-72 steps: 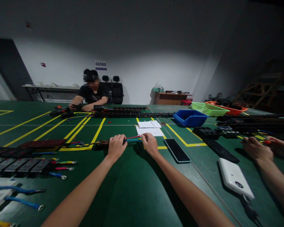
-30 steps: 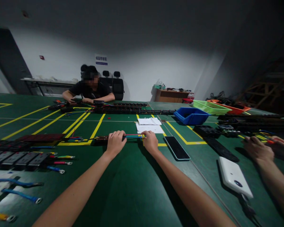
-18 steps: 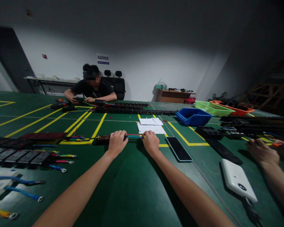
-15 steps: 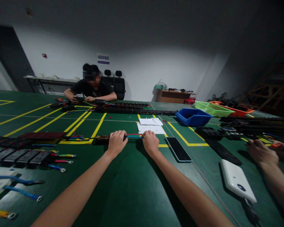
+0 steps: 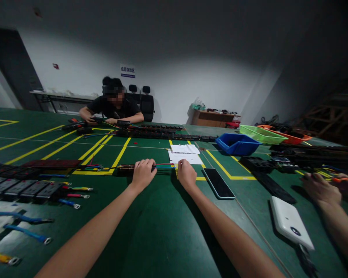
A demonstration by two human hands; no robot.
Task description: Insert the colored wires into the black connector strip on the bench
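My left hand is closed over a dark strip lying across the green table. Red, blue and green wires run out of its right end, past my left fingers. Just right of the wire tips is my right hand, its fingers curled together. A narrow gap shows between it and the wire ends. What sits inside those fingers, if anything, is hidden. White papers lie behind my right hand, and a phone rests to its right.
Black socket strips with lug-ended cables lie at left. A blue bin, a green basket and a white device stand at right. A co-worker's hands work at far right; another person sits across the table.
My right hand has moved slightly right, off the wire ends, and its fingers have curled in more. My left hand stays in place on the strip.
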